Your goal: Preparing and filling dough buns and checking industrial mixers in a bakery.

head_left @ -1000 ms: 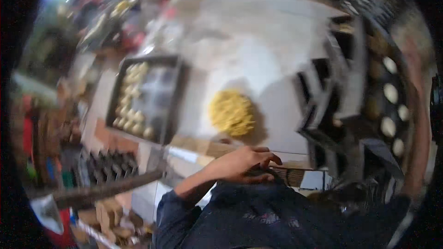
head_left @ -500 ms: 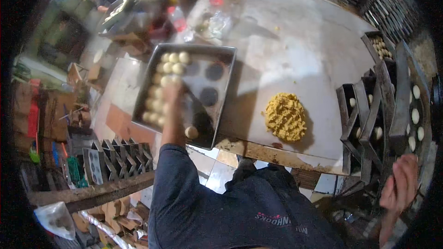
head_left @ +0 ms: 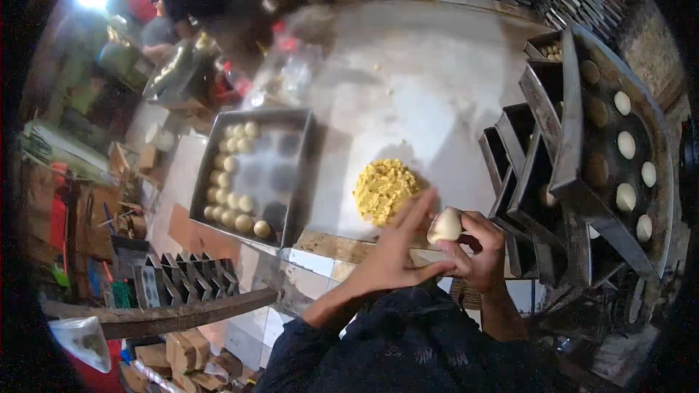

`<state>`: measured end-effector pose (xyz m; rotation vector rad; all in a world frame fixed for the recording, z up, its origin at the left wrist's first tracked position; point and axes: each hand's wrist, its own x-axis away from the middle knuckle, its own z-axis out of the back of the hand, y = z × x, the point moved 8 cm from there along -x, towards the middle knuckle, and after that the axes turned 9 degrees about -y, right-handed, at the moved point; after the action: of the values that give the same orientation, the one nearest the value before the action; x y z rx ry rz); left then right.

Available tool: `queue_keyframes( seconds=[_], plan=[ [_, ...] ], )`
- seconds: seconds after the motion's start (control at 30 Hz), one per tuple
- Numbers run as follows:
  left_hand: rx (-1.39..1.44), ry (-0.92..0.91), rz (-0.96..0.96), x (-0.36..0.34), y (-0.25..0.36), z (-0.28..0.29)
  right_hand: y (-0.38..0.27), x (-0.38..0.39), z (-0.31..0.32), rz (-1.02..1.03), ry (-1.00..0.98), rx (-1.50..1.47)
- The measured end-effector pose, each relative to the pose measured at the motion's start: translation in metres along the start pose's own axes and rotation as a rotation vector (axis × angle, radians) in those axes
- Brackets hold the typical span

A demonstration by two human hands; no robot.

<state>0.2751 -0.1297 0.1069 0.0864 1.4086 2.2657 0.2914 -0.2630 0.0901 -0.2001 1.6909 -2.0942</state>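
The person holds a pale dough ball (head_left: 445,225) over the near edge of the table (head_left: 437,80), just beside the yellow crumb pile (head_left: 384,189). The right hand (head_left: 484,255) is curled around the ball from below and behind, fingers closed on it. The left hand (head_left: 397,251) is flat and open, fingers stretched out, its fingertips pressed against the ball's left side; it grips nothing.

To the left, a dark tray (head_left: 306,167) lies on the table with rows of similar balls along its left and near sides; the rest of it is bare. To the right stands a rack of stacked pans (head_left: 575,138), some holding pale rounds and darker ones. Further back, another person bends over the far end of the table, blurred.

The ball is held over the table edge, not resting on anything, so a slack right-hand grip could let it drop to the floor. Soft dough probably dents easily, and too hard a press from the open left hand would likely squash it out of shape. The pile is loose and sits close to both hands; a careless sweep of the left forearm could scatter crumbs across the table or off its edge. The pans lean steeply, and a knock from the right elbow might shift them
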Motion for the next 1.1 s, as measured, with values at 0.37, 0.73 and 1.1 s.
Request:
queue_keyframes(
  seconds=[0.37,0.73,1.1],
  plan=[
    [0.224,0.481,-0.345,0.050,0.052,-0.061,-0.039,0.074,0.013,0.459,0.356,-0.067],
    [1.107,0.616,0.211,0.208,-0.043,0.008,-0.038,0.032,-0.171,0.310,-0.034,-0.081],
    [1.267,0.474,0.338,0.234,-0.108,0.018,0.091,-0.070,-0.131,0.027,0.041,0.540]
  ],
)
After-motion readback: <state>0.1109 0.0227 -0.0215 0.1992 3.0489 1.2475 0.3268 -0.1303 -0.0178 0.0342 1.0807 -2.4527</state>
